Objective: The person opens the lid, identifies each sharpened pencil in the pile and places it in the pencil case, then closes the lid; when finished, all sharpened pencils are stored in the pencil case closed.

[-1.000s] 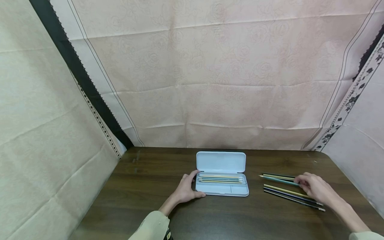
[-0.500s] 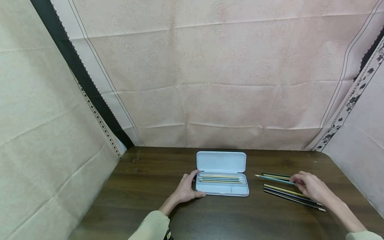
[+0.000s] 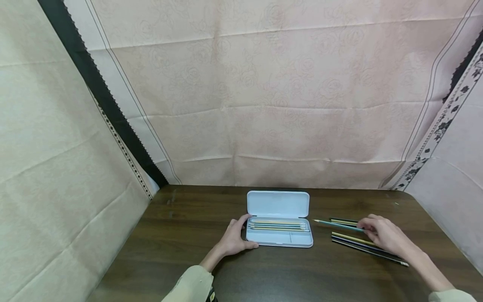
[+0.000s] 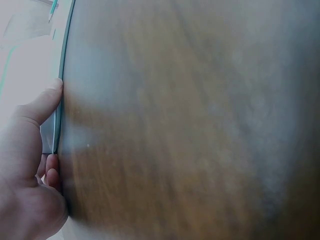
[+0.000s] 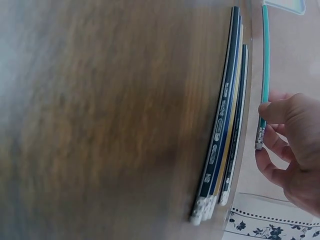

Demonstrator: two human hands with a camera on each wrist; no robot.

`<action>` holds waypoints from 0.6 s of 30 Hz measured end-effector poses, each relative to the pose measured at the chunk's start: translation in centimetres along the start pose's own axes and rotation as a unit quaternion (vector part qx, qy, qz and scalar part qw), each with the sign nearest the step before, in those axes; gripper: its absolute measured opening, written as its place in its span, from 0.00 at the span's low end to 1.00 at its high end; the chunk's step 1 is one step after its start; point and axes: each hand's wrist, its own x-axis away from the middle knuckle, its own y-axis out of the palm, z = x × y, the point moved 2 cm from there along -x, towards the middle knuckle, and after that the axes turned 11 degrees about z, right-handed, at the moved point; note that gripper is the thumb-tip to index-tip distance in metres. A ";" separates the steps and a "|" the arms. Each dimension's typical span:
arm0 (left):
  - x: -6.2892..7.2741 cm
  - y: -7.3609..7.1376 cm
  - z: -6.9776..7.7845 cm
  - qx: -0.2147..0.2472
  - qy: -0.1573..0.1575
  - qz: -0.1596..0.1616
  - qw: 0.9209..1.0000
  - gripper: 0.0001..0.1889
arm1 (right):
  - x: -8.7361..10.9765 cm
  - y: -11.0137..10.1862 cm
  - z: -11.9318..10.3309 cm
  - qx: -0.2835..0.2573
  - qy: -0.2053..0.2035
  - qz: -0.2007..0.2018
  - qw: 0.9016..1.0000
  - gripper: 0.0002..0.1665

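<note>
A light blue pencil case (image 3: 269, 238) lies with its lid up on the table, with several pencils (image 3: 277, 226) in its long rear compartment. My left hand (image 3: 232, 240) grips the case's left end, thumb at the front edge and fingers toward the hinge side. In my right hand (image 3: 386, 235), a teal pencil (image 5: 266, 55) is pinched between thumb and fingers near its eraser end. Its sharpened tip points left toward the case. Below that hand lie several loose pencils (image 5: 215, 145), dark, blue and yellow, their white erasers to the right.
More pencils (image 3: 341, 220) lie just behind the teal one, partly hidden by it and the right hand. The dark wooden table (image 3: 188, 235) ends at a pale cloth backdrop (image 3: 283, 105), with cloth hanging on both sides.
My right hand has moved left with the teal pencil, bringing its tip close to the case. The left hand and the case have stayed in place.
</note>
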 end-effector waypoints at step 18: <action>0.0 0.0 -0.1 -0.003 0.009 0.004 1.000 0.49 | -1.7 1.2 -1.9 -0.034 -0.038 0.018 0.999 0.24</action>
